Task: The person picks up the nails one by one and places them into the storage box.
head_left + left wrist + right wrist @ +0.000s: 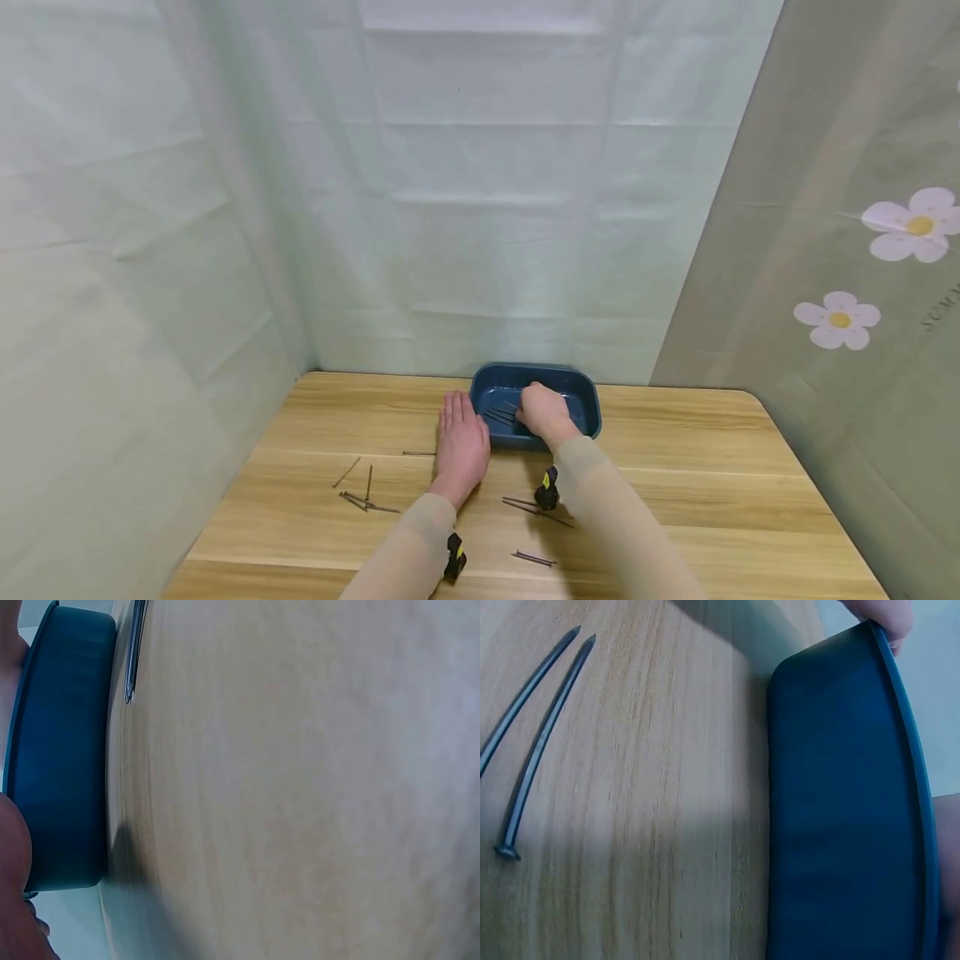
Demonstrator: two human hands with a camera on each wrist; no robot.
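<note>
In blue tray (pixel 588 398), nails (pixel 499 414) under right fingers (pixel 534 398)

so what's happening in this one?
A person is working with long nails at a wooden table. The right hand reaches into a blue tray that has a few nails in it; what its fingers hold can't be seen. The left hand lies flat on the table just left of the tray. More nails lie loose on the table, a cluster at the left and some near the forearms.
</note>
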